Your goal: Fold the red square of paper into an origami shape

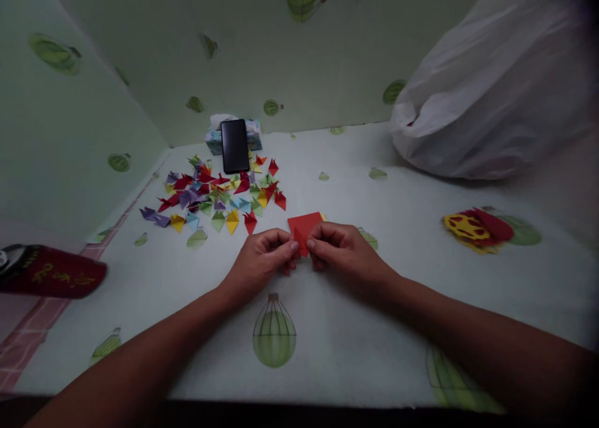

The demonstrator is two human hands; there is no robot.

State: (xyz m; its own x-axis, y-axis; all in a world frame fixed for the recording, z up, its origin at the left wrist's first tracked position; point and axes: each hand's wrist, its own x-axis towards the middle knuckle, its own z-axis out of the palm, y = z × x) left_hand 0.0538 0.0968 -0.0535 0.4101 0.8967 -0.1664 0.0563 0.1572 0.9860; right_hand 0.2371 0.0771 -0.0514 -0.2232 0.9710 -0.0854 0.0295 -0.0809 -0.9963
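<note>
Both forearms slant in from the lower corners, elbows wide, and meet near the middle of the desk (337, 328). The left hand (266, 253) and right hand (340, 251) face each other, fingers curled inward, thumbs on top with tips almost together. Each grip pinches red paper (304, 226) between thumb and fingers; whether it is one piece or several layers cannot be told. The paper sits just right of the folded paper pieces (218, 197). At the left, a red can (60, 272) bears yellow characters, too dim and skewed to read. A dark-screened phone (234, 146) leans against a patterned tissue box (254, 136).
</note>
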